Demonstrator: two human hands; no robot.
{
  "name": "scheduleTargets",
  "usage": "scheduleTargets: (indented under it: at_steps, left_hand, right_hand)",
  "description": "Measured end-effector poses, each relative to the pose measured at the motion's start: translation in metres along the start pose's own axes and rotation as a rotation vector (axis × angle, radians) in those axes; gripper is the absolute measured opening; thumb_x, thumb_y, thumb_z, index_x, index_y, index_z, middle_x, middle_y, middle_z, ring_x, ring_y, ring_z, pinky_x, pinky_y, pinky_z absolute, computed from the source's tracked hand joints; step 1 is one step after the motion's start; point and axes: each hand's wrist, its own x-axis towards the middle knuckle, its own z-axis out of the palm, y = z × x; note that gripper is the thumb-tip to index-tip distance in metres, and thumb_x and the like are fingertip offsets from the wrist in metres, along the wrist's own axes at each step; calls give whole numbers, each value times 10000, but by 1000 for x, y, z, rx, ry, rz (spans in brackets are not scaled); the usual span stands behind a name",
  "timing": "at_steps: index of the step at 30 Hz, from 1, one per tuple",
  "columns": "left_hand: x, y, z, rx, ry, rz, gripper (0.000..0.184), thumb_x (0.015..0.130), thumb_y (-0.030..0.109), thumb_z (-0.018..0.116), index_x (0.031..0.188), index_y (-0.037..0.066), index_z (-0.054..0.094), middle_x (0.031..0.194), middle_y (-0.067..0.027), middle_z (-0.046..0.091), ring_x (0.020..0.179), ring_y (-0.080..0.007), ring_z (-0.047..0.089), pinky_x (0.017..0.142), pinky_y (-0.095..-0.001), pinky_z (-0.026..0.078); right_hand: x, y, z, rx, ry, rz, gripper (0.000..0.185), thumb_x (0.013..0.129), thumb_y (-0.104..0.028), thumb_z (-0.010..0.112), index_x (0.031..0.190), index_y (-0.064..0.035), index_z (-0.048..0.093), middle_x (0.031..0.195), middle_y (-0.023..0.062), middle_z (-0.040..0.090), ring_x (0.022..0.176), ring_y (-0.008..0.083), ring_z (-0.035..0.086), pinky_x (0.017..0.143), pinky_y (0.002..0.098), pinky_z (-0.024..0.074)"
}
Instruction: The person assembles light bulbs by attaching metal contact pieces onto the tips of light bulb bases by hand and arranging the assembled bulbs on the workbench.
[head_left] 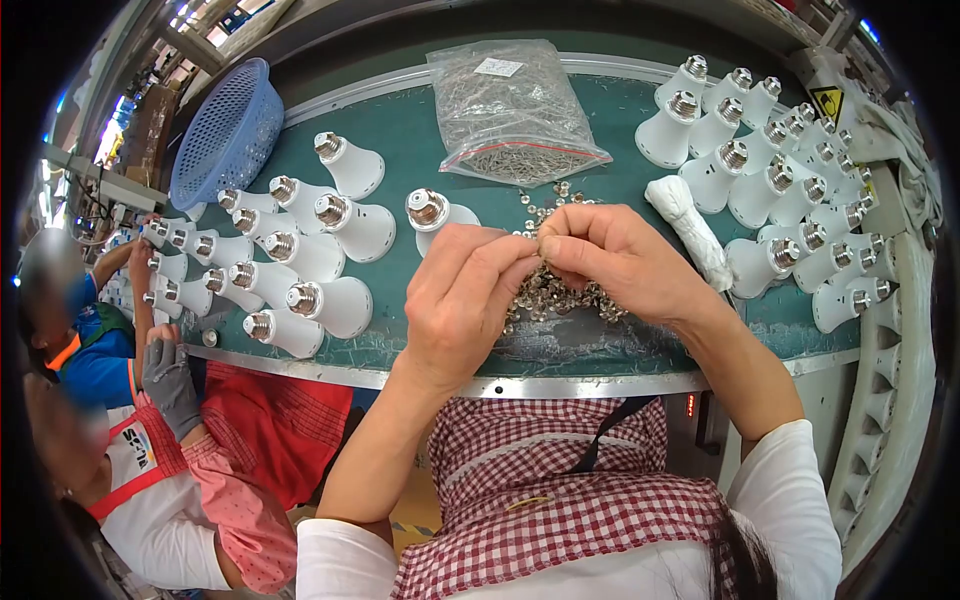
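Note:
My left hand (465, 290) and my right hand (620, 255) meet above the green bench top, fingertips pinched together. Whatever sits between the fingers is too small to make out. Beneath them spreads a pile of small shiny metal caps (540, 297), partly covered by the hands. Just behind the left hand stands a white LED bulb (440, 215) with its screw base up. A clear zip bag of thin metal pins (520, 115) lies farther back. To the right of my right hand is a rolled white cloth (690, 230).
Several white bulbs stand in groups on the left (335, 305) and right (760, 265). A blue plastic basket (228, 130) leans at the back left. Co-workers sit to the left, one wearing a grey glove (172, 388). The bench's metal front edge (560, 386) runs before me.

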Motion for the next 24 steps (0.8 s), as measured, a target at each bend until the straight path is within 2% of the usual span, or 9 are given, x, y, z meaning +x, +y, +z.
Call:
scheduleTargets:
  at_steps: [5, 8, 11, 12, 14, 19, 21, 22, 24]
  left_hand:
    - [-6, 6, -11, -31, 80, -185, 176, 677, -32, 688, 829, 12, 610, 741, -80, 579, 661, -210, 552, 561, -300, 455]
    - [-20, 6, -23, 1, 132, -354, 93, 750, -6, 646, 834, -3, 607, 733, -90, 589, 639, -198, 559, 578, -273, 449]
    - [-39, -2, -23, 84, -126, -418, 113, 731, 26, 655, 835, -1, 618, 767, -137, 606, 685, -268, 589, 614, -322, 466]
    - [-42, -4, -22, 85, -113, -417, 113, 731, 26, 655, 835, -1, 618, 767, -137, 606, 685, -268, 589, 614, -322, 466]
    - [-45, -6, -19, 176, -211, -385, 115, 724, 35, 661, 823, -3, 617, 781, -142, 599, 678, -288, 580, 614, -336, 465]
    - [-48, -12, -22, 45, -77, -417, 155, 729, 15, 655, 876, 2, 606, 752, -113, 571, 629, -220, 561, 560, -315, 458]
    - [-38, -12, -29, -15, 71, -562, 277, 742, 22, 660, 999, -3, 561, 676, -67, 539, 583, -130, 521, 530, -254, 434]
    - [-32, -13, -32, -14, 78, -562, 277, 742, 22, 660, 999, -3, 561, 676, -67, 539, 583, -130, 521, 530, -254, 434]
    - [-22, -15, -35, -118, 54, -754, 421, 753, 41, 668, 1129, -10, 486, 629, -29, 503, 551, -76, 469, 519, -211, 402]
  right_hand:
    - [12, -17, 10, -276, 35, -124, 228, 845, -175, 539, 838, 49, 579, 628, 40, 546, 572, 91, 476, 516, 262, 389]
    - [30, -31, 14, -441, 49, -205, 238, 824, -184, 545, 822, 51, 583, 610, 103, 555, 557, 155, 507, 530, 308, 411]
    - [63, -44, 13, -656, 3, -146, 273, 777, -219, 552, 778, 48, 609, 646, 160, 591, 594, 230, 553, 590, 348, 444]
    - [71, -46, 14, -666, -3, -152, 273, 777, -219, 552, 778, 48, 609, 646, 160, 591, 594, 230, 553, 590, 348, 444]
    - [87, -49, 14, -732, -104, -93, 280, 819, -226, 559, 702, 28, 559, 555, 11, 460, 549, 84, 395, 490, 272, 330]
    - [105, -56, 17, -869, -181, 92, 298, 793, -252, 558, 693, 27, 585, 545, 13, 463, 537, 97, 402, 476, 287, 330]
    - [109, -59, 19, -882, -208, 132, 307, 780, -267, 556, 686, 23, 588, 541, 20, 461, 527, 107, 402, 476, 294, 332]
    - [110, -60, 20, -888, -211, 129, 307, 780, -267, 556, 686, 23, 588, 541, 20, 461, 527, 107, 402, 476, 294, 332]
    - [111, -62, 23, -925, -203, 169, 302, 771, -264, 555, 672, 20, 583, 532, 22, 448, 514, 110, 397, 472, 298, 326]
